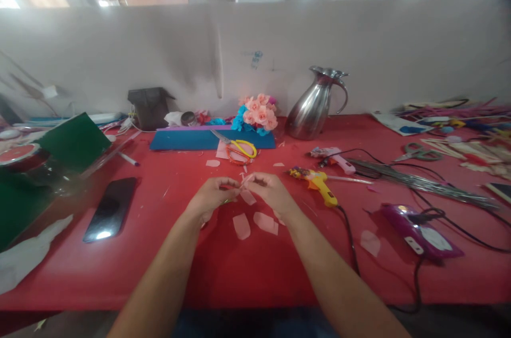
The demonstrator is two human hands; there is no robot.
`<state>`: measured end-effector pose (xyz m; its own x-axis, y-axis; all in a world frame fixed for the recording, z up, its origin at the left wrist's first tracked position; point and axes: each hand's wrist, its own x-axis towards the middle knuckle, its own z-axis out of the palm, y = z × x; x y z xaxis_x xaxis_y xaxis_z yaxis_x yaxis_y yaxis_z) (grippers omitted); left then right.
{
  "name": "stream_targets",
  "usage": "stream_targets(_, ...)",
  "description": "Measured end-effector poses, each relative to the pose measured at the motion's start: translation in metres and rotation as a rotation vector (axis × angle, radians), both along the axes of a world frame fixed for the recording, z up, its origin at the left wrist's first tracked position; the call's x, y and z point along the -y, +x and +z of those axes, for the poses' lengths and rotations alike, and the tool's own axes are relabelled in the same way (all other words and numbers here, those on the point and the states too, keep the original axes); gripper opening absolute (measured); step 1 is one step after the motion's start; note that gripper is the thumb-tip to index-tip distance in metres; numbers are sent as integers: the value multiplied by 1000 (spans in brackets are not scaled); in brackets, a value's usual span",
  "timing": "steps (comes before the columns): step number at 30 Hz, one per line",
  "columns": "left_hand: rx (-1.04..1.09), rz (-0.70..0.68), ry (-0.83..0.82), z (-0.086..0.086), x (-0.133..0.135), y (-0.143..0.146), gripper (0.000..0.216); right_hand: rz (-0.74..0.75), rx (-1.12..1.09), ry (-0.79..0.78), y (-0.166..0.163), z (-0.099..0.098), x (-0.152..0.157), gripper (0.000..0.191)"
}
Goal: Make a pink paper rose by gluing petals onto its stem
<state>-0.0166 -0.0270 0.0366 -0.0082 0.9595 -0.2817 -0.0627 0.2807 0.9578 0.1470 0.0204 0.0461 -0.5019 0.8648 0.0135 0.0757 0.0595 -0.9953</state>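
At the middle of the table, my left hand (213, 195) and my right hand (268, 192) meet fingertip to fingertip. Both are closed in a pinch on a small pale pink paper piece (244, 178), partly hidden by the fingers. Cut pink petal pieces lie flat close by: one petal (241, 226) below the left hand and another (266, 223) below the right wrist. Just beyond the fingers rest scissors (243, 148) with yellow and orange handles, on a pink paper sheet. Behind them stands a bunch of pink and blue paper flowers (260, 113).
To the right are a yellow glue gun (319, 183), a pink glue gun (337, 159), a bundle of wires (427, 183) and a purple power strip (421, 231) with trailing cords. A steel jug (313, 106) stands behind. A phone (110, 209) lies left, near a green board (75, 141).
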Motion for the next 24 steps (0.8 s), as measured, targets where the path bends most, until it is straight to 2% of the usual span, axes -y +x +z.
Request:
stream_targets(12,45,-5,23,4,1,2,21,5,2,6,0,-2,-1,15)
stream_targets(24,59,72,-17,1,-1,1,21,-34,43,9,1,-3,-2,19)
